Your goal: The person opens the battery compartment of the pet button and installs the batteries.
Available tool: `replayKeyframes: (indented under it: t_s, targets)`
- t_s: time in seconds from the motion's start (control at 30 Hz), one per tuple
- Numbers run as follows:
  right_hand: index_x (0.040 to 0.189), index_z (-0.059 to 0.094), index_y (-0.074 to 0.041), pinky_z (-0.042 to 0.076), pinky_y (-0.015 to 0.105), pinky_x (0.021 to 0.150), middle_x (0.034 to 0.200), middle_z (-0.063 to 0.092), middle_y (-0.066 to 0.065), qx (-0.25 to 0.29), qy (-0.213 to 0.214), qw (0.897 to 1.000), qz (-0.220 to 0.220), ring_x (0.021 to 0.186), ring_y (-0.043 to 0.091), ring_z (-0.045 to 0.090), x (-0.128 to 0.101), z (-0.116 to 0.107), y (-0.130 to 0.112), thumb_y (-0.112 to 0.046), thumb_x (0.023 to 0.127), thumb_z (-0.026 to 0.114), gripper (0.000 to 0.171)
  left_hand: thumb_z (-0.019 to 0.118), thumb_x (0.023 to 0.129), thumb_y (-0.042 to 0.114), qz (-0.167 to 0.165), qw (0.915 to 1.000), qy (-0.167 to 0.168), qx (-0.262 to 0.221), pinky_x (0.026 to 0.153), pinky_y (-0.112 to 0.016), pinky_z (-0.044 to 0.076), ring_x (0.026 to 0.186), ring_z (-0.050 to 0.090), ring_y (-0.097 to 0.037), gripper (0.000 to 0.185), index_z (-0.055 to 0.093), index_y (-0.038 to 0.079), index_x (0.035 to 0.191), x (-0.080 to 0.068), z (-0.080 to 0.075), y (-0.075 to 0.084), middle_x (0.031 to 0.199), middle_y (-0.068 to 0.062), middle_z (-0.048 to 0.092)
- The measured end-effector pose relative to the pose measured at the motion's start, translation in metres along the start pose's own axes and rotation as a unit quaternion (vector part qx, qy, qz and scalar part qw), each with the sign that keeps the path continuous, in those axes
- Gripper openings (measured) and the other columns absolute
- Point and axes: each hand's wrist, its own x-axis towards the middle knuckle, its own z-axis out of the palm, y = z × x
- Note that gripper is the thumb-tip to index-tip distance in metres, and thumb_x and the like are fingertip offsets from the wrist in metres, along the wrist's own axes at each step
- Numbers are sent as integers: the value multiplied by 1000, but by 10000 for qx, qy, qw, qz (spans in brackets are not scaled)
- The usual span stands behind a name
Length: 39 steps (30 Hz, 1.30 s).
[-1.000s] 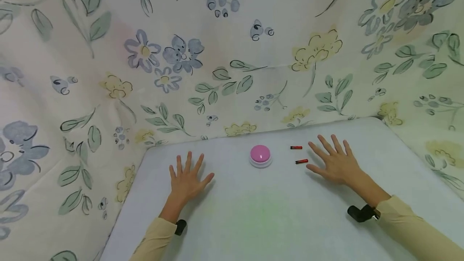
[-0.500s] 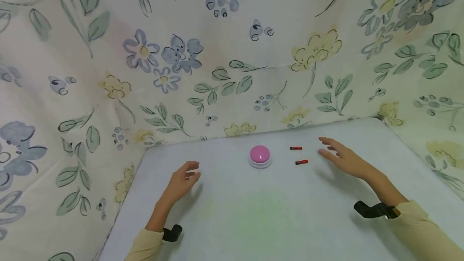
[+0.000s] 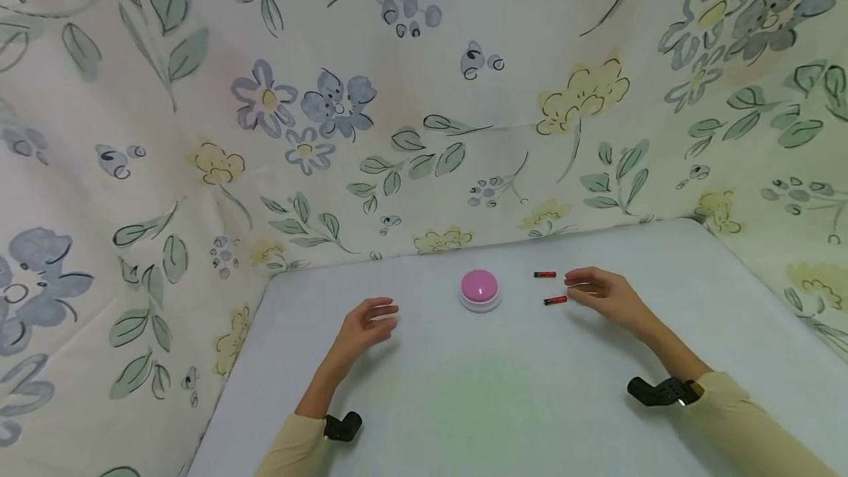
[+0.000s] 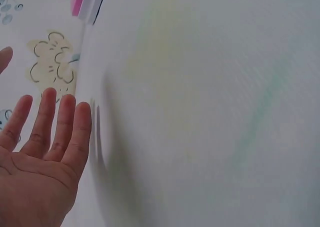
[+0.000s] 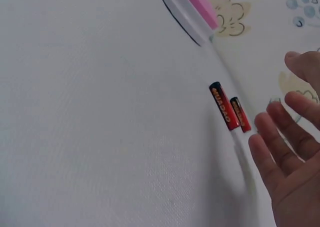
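Fingers [image 3: 578, 282] of the right hand [image 3: 606, 293] lay loosely extended and slightly curled, holding nothing, their tips just beside the nearer battery [image 3: 555, 300] without touching it as far as the head view showed. Just beyond those tips lay the second battery [image 3: 545, 274], near the first but apart from it; both rested flat on the pale worktop [image 3: 503, 389]. In the right wrist view the two batteries [image 5: 224, 106] appeared close together ahead of the open palm.

Both batteries looked small, stiff and light, with smooth round bodies that would likely roll or slip under a careless touch; a pinch across the middle of the barrel, thumb against forefinger, seemed the surest hold.

Further out from the right fingertips, past the batteries, sat a round pink button [image 3: 479, 285] on a white base. The left hand [image 3: 364, 324] hung on the button's other side, well apart from it, fingers relaxed and empty. Floral cloth [image 3: 411, 146] rose behind and beside the worktop.
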Motion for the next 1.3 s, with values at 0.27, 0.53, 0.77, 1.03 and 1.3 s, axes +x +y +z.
replayKeyframes:
  t_s: [0.27, 0.53, 0.77, 1.03, 1.3]
  targets:
    - [124, 63, 7, 51, 21, 87, 120, 64, 26, 164, -6, 9995, -276, 108, 23, 65, 16, 25, 4, -7, 96, 72, 32, 74, 96, 14, 197, 9996, -126, 180, 96, -39, 50, 121, 60, -33, 54, 50, -3, 142, 20, 25, 3, 136, -20, 59]
    - [126, 61, 9, 51, 38, 94, 121, 64, 24, 37, 177, 9979, -622, 111, 42, 60, 26, 30, -1, -1, 94, 72, 35, 73, 95, 9, 336, 9994, -76, 94, 97, -44, 50, 123, 58, -37, 53, 50, -3, 141, 30, 45, 7, 137, -20, 58]
    - [128, 58, 11, 47, 49, 98, 124, 61, 28, 247, 88, 9980, -577, 116, 47, 56, 25, 34, -7, -1, 95, 72, 38, 73, 94, 4, 394, 9990, -150, -137, 98, -41, 49, 128, 50, -49, 53, 49, -4, 141, 28, 53, 24, 139, -31, 52]
    - [132, 54, 11, 41, 60, 100, 129, 58, 31, 252, -120, 9978, -595, 120, 47, 54, 39, 49, -3, 0, 91, 75, 48, 76, 91, 1, 500, 9986, -60, -140, 99, -40, 48, 130, 49, -45, 62, 46, -5, 145, 43, 55, 3, 142, -28, 51]
    - [137, 52, 8, 39, 60, 104, 137, 54, 27, 97, -477, 9976, -483, 126, 46, 50, 51, 59, -10, -5, 84, 84, 63, 79, 91, 11, 677, 9974, -231, 111, 102, -48, 45, 131, 50, -39, 68, 44, -3, 147, 56, 66, 7, 143, -21, 53]
